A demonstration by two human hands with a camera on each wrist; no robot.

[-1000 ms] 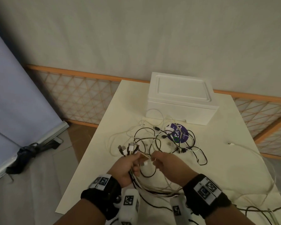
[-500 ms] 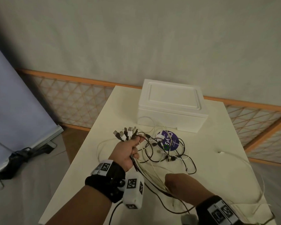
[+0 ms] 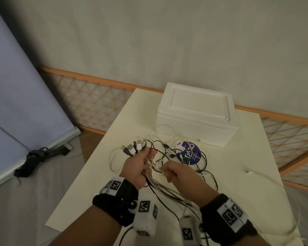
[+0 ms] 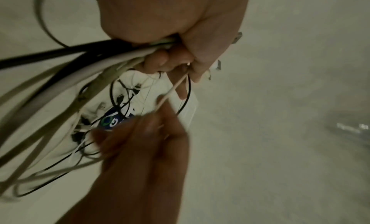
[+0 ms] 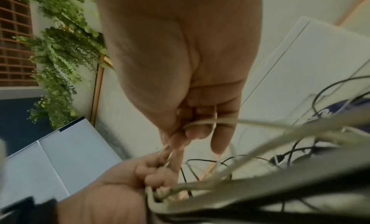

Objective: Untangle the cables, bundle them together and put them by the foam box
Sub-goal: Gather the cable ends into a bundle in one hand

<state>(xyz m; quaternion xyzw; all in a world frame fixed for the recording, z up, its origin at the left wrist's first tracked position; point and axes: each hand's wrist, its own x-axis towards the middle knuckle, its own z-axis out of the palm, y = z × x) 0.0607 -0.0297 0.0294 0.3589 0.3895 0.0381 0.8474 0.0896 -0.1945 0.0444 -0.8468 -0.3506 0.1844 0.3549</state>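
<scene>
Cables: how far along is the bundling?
Partly done: the left hand grips several cables with their plugs gathered together. In hand: the right hand pinches a thin tie at the bundle. Left: the tangle on the table, then placing everything by the foam box.

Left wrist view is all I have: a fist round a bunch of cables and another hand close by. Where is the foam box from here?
Observer: The foam box stands at the far end of the table, beyond both hands, with its lid on.
Operator: What sticks out past the fist?
Observer: In the head view, the plug ends fan out together above the left hand, which grips the cables.
Operator: What is being pinched?
Observer: The right wrist view shows the right hand pinching a thin pale cable that loops across its fingers.
</scene>
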